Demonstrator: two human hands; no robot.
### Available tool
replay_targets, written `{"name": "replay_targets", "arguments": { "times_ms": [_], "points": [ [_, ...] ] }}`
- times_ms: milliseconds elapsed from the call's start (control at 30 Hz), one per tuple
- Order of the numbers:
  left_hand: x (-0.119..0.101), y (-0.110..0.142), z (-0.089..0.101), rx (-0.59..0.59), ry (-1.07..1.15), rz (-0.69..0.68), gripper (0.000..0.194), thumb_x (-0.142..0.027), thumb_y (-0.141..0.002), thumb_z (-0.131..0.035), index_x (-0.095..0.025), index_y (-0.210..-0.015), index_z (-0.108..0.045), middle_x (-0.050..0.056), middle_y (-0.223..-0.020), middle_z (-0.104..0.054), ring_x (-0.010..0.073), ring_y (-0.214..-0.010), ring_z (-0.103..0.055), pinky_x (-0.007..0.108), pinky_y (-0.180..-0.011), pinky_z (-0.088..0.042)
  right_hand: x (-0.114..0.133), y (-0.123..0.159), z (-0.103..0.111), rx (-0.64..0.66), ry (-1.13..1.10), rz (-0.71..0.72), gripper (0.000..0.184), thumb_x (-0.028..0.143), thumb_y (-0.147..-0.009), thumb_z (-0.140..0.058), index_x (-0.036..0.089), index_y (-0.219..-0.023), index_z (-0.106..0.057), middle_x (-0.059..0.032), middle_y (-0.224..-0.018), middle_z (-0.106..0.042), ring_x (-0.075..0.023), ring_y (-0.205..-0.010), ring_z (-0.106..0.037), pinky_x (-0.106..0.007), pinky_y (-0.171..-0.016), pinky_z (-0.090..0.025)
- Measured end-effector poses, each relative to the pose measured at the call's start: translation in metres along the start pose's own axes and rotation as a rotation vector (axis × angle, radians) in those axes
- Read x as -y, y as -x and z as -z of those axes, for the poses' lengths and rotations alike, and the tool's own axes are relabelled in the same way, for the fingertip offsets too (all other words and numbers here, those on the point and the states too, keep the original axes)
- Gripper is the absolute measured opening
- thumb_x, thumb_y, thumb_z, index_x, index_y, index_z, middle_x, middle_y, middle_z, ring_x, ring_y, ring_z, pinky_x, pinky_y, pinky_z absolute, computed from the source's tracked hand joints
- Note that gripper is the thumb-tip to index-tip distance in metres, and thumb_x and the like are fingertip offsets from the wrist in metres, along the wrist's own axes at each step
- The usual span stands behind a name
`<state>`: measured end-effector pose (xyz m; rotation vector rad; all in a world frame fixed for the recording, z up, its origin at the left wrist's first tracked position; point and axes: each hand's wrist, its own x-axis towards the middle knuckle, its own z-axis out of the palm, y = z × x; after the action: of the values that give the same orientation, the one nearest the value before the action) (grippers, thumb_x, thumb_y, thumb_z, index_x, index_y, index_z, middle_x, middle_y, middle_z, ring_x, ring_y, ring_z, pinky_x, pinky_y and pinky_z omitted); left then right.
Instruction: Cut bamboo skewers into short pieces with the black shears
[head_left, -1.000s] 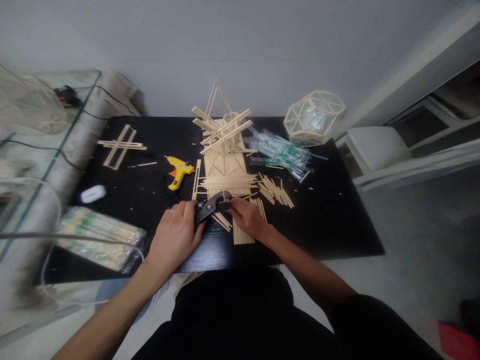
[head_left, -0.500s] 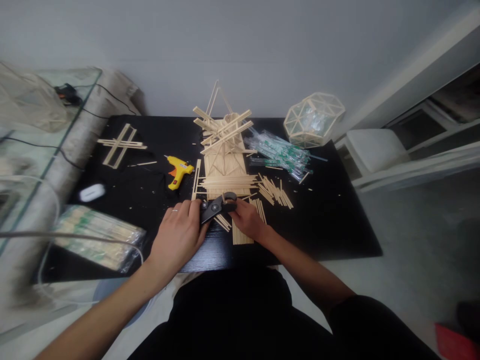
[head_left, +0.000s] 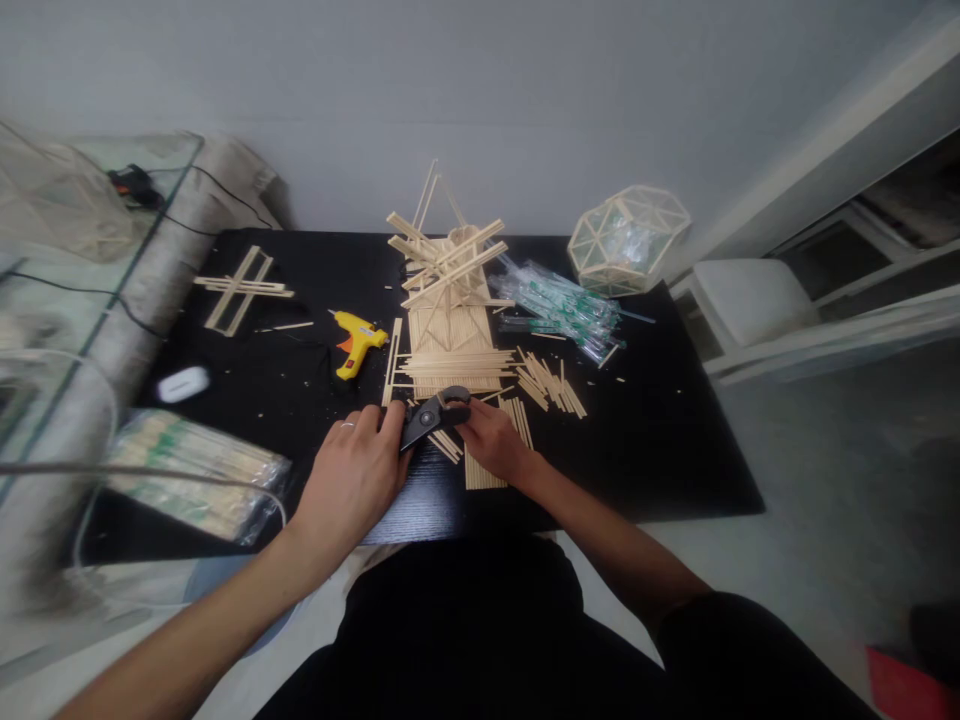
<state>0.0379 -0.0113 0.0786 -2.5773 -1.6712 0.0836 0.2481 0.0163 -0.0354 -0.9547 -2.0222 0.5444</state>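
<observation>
My left hand (head_left: 358, 462) is wrapped round the handles of a black hand cutter (head_left: 427, 418) with a hooked jaw. At that jaw, my right hand (head_left: 493, 438) pinches a thin wooden stick (head_left: 454, 402), mostly hidden by the fingers and the tool. A raft of sticks (head_left: 486, 472) lies below my right hand, and loose short sticks (head_left: 446, 446) lie under the cutter. Just beyond both hands stands a wooden stick model (head_left: 448, 290) on a slatted base, with a row of long sticks (head_left: 457, 365) across its front.
A yellow glue gun (head_left: 358, 343) lies left of the model, near a stick frame (head_left: 244, 289). To the right are cut sticks (head_left: 551, 383), plastic wrappers (head_left: 566, 305) and a polyhedron frame (head_left: 628, 240). A bag of chopsticks (head_left: 196, 472) and a white case (head_left: 183, 384) sit at left.
My left hand has shifted slightly left and down, and its fingers sit a little differently on the handles. The cutter has turned slightly; my right hand stays at its jaw.
</observation>
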Motion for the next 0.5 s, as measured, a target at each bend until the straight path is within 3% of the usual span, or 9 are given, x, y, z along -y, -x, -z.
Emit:
{"name": "replay_targets", "arguments": {
  "times_ms": [67,200,500],
  "points": [
    [-0.0003,0.0006,-0.0006,0.031,-0.013,0.007,0.015,-0.018,-0.096,-0.051,-0.014,-0.105,-0.063,0.012,-0.086,-0.061,0.0308,-0.079,-0.064,0.041,-0.072,-0.05,0.0016,-0.0007,0.001,-0.008,0.0,0.02,0.029,0.016,-0.106,-0.048,0.021,-0.125,-0.07,-0.0115,-0.103,-0.075,-0.0254,-0.102,-0.074,-0.041,-0.095,-0.062],
    [-0.0025,0.0014,0.0006,0.07,-0.055,0.034,0.022,-0.006,-0.093,-0.043,-0.016,-0.101,-0.061,0.011,-0.083,-0.061,0.0286,-0.075,-0.064,0.039,-0.07,-0.05,0.0044,-0.0022,0.0028,0.003,0.011,0.019,0.029,0.016,-0.107,-0.047,0.02,-0.122,-0.071,-0.0117,-0.1,-0.074,-0.0259,-0.101,-0.074,-0.041,-0.096,-0.061],
    [-0.0025,0.0006,0.0059,0.118,-0.114,0.057,0.026,-0.004,-0.094,-0.037,-0.016,-0.096,-0.059,0.01,-0.08,-0.062,0.0252,-0.069,-0.067,0.033,-0.061,-0.049,0.0079,-0.0046,0.0019,-0.01,0.009,0.013,0.028,0.017,-0.107,-0.045,0.02,-0.116,-0.072,-0.0113,-0.096,-0.073,-0.0264,-0.099,-0.073,-0.041,-0.094,-0.061]
  ]
}}
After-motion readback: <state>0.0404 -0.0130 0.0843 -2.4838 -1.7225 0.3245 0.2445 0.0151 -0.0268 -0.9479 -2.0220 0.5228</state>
